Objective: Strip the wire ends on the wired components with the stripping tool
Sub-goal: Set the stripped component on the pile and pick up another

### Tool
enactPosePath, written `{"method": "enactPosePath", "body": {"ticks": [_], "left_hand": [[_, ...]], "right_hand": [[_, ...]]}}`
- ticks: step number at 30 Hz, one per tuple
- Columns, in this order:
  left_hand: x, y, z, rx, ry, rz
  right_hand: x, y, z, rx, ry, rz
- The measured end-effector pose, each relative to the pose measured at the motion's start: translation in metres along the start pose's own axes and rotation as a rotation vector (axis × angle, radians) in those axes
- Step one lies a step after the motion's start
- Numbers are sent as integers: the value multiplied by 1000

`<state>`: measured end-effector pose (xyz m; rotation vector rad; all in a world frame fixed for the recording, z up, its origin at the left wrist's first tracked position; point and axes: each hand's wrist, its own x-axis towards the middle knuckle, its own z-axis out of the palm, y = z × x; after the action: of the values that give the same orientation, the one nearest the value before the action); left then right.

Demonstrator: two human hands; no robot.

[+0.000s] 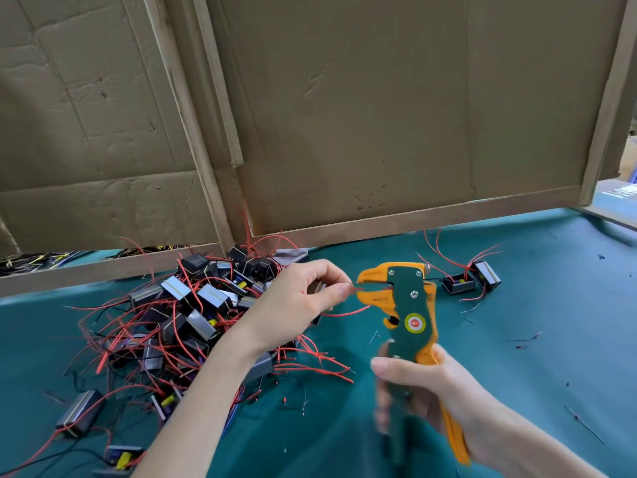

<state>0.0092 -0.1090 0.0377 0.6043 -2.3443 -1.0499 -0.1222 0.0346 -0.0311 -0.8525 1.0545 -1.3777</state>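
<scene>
Gripping the orange and green stripping tool [412, 307] low in the centre-right of the frame, the right hand [427, 384] has its fingers curled round both handles. The fingers are blurred, so how far the handles are squeezed cannot be told. The tool's head points left at mid-frame, and the end of a red wire [356, 288] lies between its jaws. The left hand [303, 300] pinches that wire between thumb and forefinger just left of the head, and a dark component [316, 288] is partly hidden in its palm.

A teal-green cloth [537, 339] covers the table, creased in places and dotted with short wire scraps [584, 424]. A tangled pile of wired components [193, 312], small grey and black boxes with red leads, spreads over the left of the frame. Two boxed parts [472, 279] lie well apart from it, right of the tool's head.

Upright cardboard panels [379, 115] in wooden frames stand along the table's far edge and fill the upper frame. Below the left panel, a strip of black and yellow wires [31, 262] shows.
</scene>
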Motion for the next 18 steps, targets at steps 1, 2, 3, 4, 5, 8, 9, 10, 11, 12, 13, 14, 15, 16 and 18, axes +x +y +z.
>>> {"method": "enactPosePath", "body": {"ticks": [1, 2, 3, 4, 5, 8, 9, 10, 11, 12, 13, 14, 15, 16, 18], "left_hand": [[1, -1, 0, 7, 44, -11], [1, 0, -1, 10, 100, -12], [2, 3, -2, 2, 163, -3], [4, 9, -2, -26, 229, 19], [7, 17, 0, -71, 296, 54], [31, 48, 23, -229, 441, 133], [43, 57, 37, -268, 463, 117], [56, 65, 53, -295, 470, 76], [69, 71, 70, -306, 463, 15], [81, 74, 89, -306, 443, -63], [91, 75, 107, -302, 409, -150], [99, 74, 123, -307, 365, -235], [104, 72, 136, -320, 313, -309], [106, 69, 145, -326, 258, -363], [106, 65, 152, -264, 143, -393]], "right_hand": [[2, -2, -2, 79, -77, 51], [4, -2, -5, 150, -117, 98], [6, -1, -9, 207, -124, 133], [8, 0, -12, 252, -114, 161], [10, 1, -14, 294, -93, 188], [15, 2, -19, 438, -31, 265], [16, 2, -20, 461, -18, 286], [16, 1, -21, 464, -8, 301], [17, 1, -21, 450, -8, 311], [16, -1, -21, 431, -14, 312], [16, -1, -21, 414, -15, 309], [16, -2, -21, 403, -5, 304], [16, -2, -22, 402, 19, 296], [17, -3, -23, 418, 49, 294], [17, -3, -24, 449, 69, 291]]}}
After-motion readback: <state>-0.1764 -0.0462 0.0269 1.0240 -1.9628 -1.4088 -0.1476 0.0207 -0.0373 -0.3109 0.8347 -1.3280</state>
